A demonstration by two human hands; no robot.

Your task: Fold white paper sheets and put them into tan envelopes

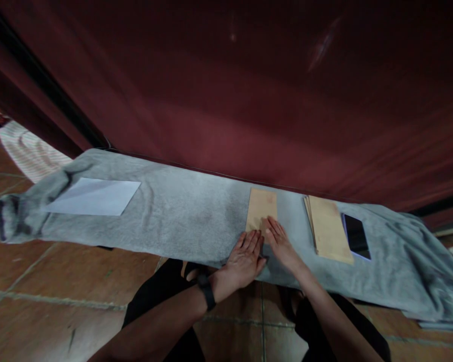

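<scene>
A brown paper envelope lies flat on the grey cloth in front of me. My left hand rests flat over its near left corner, fingers stretched out. On its near right part lies my right hand, palm down with the fingers extended. Both hands cover the envelope's near edge, and neither grips anything. To the right lies a small stack of similar brown envelopes, slightly fanned at the left side.
A grey cloth covers the long, narrow bench. White paper lies at its left end. A dark-screened phone lies right of the stack. A dark red panel rises behind the bench, and tiled floor shows below.
</scene>
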